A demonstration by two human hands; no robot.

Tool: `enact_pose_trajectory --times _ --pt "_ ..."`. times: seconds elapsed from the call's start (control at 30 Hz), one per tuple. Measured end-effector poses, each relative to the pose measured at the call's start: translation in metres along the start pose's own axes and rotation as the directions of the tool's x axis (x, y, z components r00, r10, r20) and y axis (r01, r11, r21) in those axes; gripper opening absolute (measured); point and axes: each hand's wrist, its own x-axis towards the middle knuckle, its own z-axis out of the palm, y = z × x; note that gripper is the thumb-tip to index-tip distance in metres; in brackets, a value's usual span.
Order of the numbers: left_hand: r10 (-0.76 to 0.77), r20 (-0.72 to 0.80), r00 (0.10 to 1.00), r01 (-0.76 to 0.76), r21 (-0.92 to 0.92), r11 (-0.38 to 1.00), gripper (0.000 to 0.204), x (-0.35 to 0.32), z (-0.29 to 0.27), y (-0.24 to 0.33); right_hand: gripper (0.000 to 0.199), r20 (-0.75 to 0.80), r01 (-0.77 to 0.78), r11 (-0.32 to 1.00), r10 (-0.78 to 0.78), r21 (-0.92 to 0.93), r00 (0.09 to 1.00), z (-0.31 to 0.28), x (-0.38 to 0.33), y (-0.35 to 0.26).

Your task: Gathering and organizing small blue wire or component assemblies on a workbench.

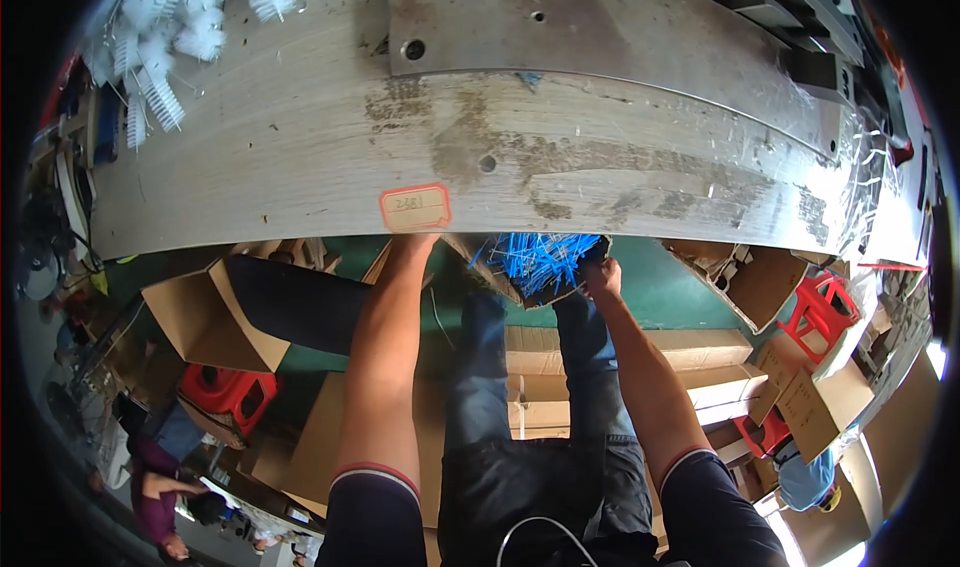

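A cardboard box [510,285] filled with thin blue plastic strands [540,259] sits below the near edge of the workbench, above my knees. My right hand [601,280] is closed at the box's right side, gripping its dark rim. To the left of the box, my left hand [416,240] reaches under the bench edge. Only its wrist side shows; the fingers are hidden by the bench.
On the workbench [320,157] lie white bristle brushes [165,27], a red-bordered label [416,208] and a metal plate [600,37]. Around the floor stand cardboard boxes [215,317], red stools [232,397] and a black panel [295,302]. Another person [160,487] is at lower left.
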Motion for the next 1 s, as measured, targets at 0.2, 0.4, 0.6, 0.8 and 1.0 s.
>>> enact_pose_trajectory --times 0.2,0.4,0.6,0.8,1.0 --pt "0.073 0.044 0.996 -0.084 0.372 0.924 0.023 -0.015 -0.005 -0.02 0.033 -0.132 0.269 0.919 -0.316 -0.287 0.939 -0.013 -0.008 0.016" --pt "0.041 0.185 0.982 -0.096 0.301 0.949 0.012 -0.094 -0.03 0.032 0.035 -0.089 0.496 0.808 -0.547 -0.318 0.833 -0.068 -0.083 0.044" --pt "0.086 0.312 0.946 -0.187 0.31 0.932 0.016 -0.176 -0.059 0.103 0.032 -0.147 0.35 0.901 -0.395 -0.257 0.907 -0.132 -0.195 0.088" --pt "0.278 0.31 0.909 -0.367 0.281 0.887 0.016 -0.243 -0.069 0.174 0.024 -0.096 0.281 0.911 -0.322 -0.304 0.942 -0.209 -0.26 0.133" --pt "0.262 0.402 0.877 -0.402 0.316 0.859 0.02 -0.291 -0.066 0.279 0.024 -0.139 0.43 0.894 -0.445 -0.13 0.884 -0.295 -0.319 0.205"
